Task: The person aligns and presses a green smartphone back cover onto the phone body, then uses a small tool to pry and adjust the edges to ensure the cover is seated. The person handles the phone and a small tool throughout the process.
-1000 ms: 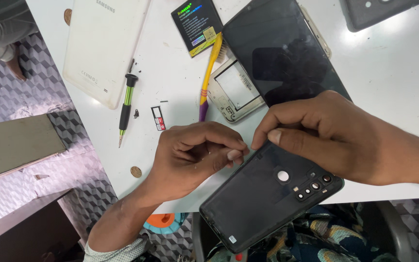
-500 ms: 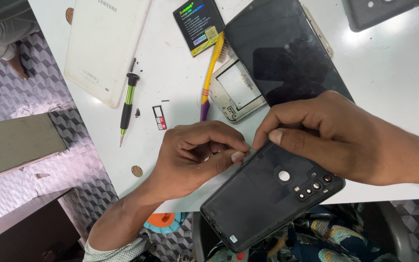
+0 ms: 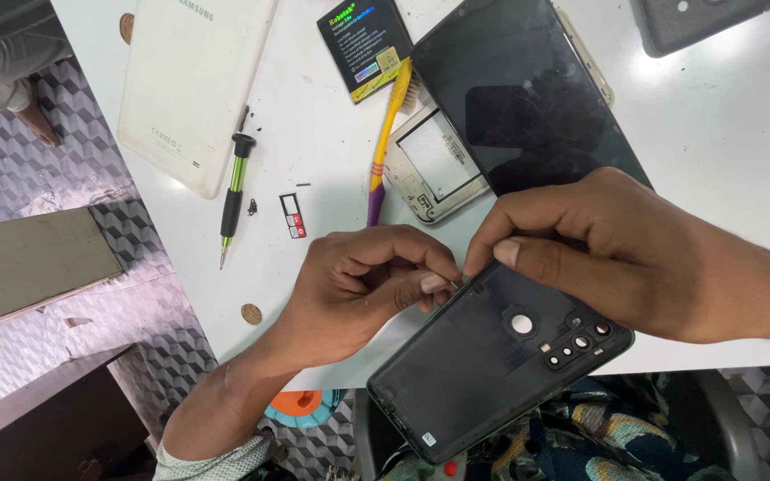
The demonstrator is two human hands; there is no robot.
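Observation:
A black phone back cover (image 3: 483, 365) with a round hole and a row of camera openings hangs past the near edge of the white table (image 3: 724, 134). My right hand (image 3: 617, 258) comes in from the right and pinches the cover's upper edge between thumb and forefinger. My left hand (image 3: 358, 285) reaches up from the lower left, its fingers pinched together at the cover's upper left corner. A small thin metallic tip (image 3: 453, 284) shows between those fingers; what it is cannot be made out.
On the table lie a black phone screen (image 3: 528, 98), a pale phone frame (image 3: 430, 169), a yellow and purple brush (image 3: 387, 134), a battery (image 3: 364, 44), a green-handled screwdriver (image 3: 233, 196), a card tray (image 3: 292, 215) and a white tablet (image 3: 193, 80). A coin (image 3: 251, 313) sits near the edge.

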